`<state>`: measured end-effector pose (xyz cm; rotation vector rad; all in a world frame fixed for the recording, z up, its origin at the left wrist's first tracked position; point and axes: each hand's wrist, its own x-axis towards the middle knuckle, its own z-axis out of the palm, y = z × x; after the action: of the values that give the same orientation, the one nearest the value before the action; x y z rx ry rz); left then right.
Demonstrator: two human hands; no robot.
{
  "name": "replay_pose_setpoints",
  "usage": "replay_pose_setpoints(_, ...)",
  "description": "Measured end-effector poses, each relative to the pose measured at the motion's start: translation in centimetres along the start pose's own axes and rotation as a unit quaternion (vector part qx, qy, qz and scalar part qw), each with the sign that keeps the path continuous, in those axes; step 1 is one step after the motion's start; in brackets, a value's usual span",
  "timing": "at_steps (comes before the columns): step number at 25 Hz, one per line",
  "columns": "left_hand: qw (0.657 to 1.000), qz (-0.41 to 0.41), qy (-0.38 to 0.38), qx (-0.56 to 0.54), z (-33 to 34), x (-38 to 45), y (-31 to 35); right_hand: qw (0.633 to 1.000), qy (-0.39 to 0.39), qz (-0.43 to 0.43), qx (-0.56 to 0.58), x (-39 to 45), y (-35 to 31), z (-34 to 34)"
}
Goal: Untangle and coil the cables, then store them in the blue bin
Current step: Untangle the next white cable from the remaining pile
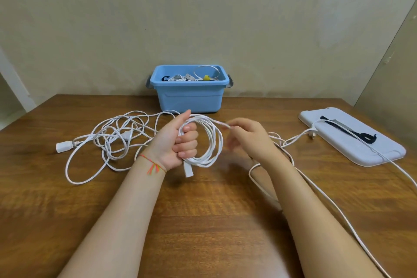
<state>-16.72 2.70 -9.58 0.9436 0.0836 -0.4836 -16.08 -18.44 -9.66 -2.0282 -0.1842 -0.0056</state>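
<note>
Above the tabletop (203, 221) our left hand (178, 142) grips the white coil (212, 142) firmly; our right hand (246, 137) pinches its free strand. We feed even loops, well before the blue bin (189, 97).

- No words, numbers, labels or signs can be read anywhere here.
- The blue bin (190, 98) has plain sides.
- The white lid (352, 140) is plain too.

Wood table (203, 221): blue bin (190, 97), lid (352, 140) (right), tangled cable (108, 140).
</note>
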Motion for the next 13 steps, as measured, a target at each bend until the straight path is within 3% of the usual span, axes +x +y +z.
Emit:
replay_pose_setpoints(2, 0.998, 0.022, 0.044, -0.05, -0.4, 0.2, 0.4, 0.999, -0.029, 0.008, -0.02, -0.2, 0.0, -0.6)
replay_pose_setpoints(6, 0.967, 0.09, 0.159, -0.177, -2.2, 0.9, 0.9, 0.999, 0.028, -0.002, -0.045, 0.1, 0.9, -3.1)
replay_pose_setpoints(8, 0.95, 0.111, 0.196, -0.217, -2.5, 1.2, 0.8, 0.993, 0.043, -0.016, -0.11, 0.3, 1.3, -3.5)
replay_pose_setpoints(13, 0.933, 0.168, 0.207, -0.24, -3.5, 1.3, 0.9, 0.953, 0.117, -0.055, -0.275, 0.4, 1.1, -2.9)
